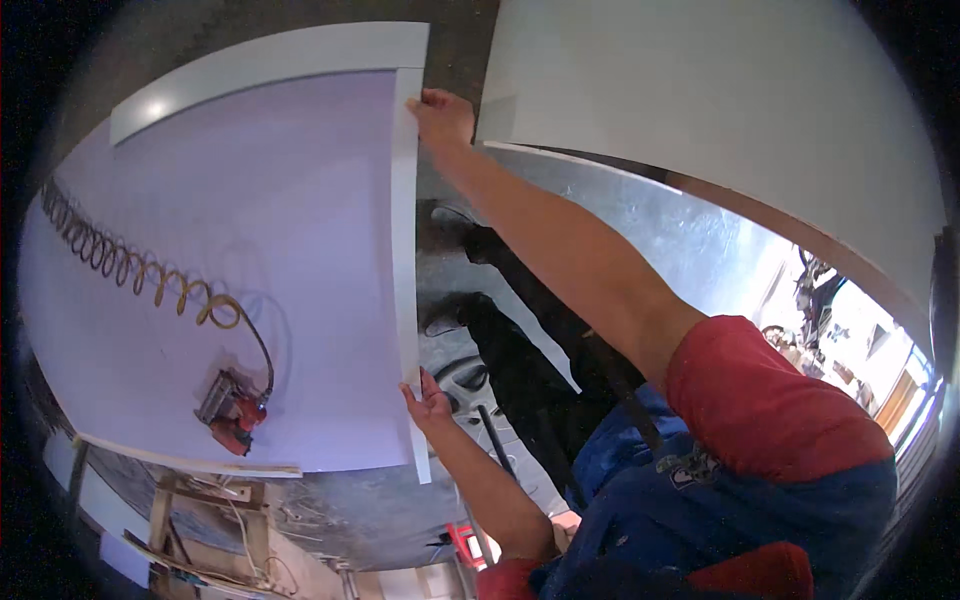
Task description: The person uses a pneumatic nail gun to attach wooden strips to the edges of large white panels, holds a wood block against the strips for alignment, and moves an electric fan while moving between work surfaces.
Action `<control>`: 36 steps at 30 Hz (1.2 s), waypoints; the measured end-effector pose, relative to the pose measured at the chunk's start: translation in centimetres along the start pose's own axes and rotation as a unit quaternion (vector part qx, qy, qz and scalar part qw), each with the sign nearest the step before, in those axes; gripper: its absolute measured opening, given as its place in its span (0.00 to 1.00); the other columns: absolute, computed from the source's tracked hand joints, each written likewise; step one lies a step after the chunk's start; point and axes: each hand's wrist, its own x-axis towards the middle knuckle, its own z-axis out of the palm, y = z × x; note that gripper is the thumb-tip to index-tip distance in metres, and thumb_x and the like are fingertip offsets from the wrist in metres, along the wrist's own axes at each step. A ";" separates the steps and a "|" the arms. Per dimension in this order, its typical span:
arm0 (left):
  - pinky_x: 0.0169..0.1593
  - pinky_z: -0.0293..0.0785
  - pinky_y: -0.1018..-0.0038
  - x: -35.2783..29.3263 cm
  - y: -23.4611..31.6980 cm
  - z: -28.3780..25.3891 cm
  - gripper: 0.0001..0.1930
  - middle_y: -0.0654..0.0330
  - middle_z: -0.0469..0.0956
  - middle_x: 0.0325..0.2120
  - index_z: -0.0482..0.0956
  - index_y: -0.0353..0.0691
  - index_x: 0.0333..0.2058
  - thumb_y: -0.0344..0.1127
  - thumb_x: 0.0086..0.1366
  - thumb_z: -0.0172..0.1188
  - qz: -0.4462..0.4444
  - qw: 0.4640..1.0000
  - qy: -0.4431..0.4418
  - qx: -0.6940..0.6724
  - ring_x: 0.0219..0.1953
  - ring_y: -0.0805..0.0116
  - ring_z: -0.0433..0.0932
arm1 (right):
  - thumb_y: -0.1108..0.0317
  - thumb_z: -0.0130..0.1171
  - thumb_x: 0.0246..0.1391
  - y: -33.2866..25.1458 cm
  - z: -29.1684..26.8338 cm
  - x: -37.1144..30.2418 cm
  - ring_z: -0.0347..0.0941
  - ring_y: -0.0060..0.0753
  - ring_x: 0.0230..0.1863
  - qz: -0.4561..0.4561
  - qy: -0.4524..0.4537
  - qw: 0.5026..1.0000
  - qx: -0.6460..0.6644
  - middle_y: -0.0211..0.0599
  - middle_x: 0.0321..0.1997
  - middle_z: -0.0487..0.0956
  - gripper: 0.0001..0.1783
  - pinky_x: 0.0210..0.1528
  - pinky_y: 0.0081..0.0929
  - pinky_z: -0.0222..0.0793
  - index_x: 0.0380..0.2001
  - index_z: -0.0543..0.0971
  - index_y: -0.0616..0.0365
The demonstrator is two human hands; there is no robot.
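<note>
A long narrow white strip (404,250) lies along the edge of a large lilac-white panel (290,220) nearest to me. My right hand (444,117) holds this strip close to its upper end, fingers curled at its outer edge. Lower down, my left hand (430,402) grips the same strip, a fingertip on its face; the fingers underneath are partly hidden. A second white strip (280,52) runs along the panel's top side and meets the first at the corner. On the panel rests a red and dark nail gun (235,410), joined to a coiled yellow-brown air hose (150,275).
Another large white panel (700,90) stands to the right, behind my right arm. Below the lilac-white panel is a rough wooden frame (205,500). A grey-white plastic piece (465,380) sits near my legs, and a red object (465,545) lies by my left elbow.
</note>
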 end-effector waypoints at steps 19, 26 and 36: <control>0.37 0.79 0.81 4.6 7.8 -20.1 0.17 0.55 0.78 0.48 0.73 0.33 0.50 0.40 0.71 0.53 0.097 0.991 -0.074 -0.055 0.41 0.67 0.80 | 0.72 0.66 0.51 -1.7 -0.3 0.6 0.79 0.36 0.29 0.084 -0.089 0.987 0.104 0.37 0.32 0.81 0.13 0.28 0.41 0.78 0.42 0.79 0.54; 0.54 0.79 0.65 5.7 8.1 -22.5 0.15 0.47 0.77 0.50 0.73 0.29 0.47 0.36 0.69 0.55 -0.015 0.957 -0.268 -0.113 0.51 0.56 0.77 | 0.72 0.65 0.53 -2.7 -0.3 0.4 0.81 0.42 0.34 0.089 -0.076 0.991 0.060 0.42 0.38 0.81 0.15 0.37 0.46 0.83 0.44 0.76 0.59; 0.57 0.75 0.61 5.2 7.6 -21.2 0.16 0.47 0.76 0.49 0.68 0.29 0.53 0.31 0.69 0.51 0.263 0.955 -0.027 0.131 0.51 0.54 0.76 | 0.59 0.57 0.56 -0.5 0.7 3.5 0.75 0.47 0.52 0.092 -0.256 0.960 0.069 0.47 0.51 0.76 0.23 0.54 0.47 0.72 0.53 0.74 0.55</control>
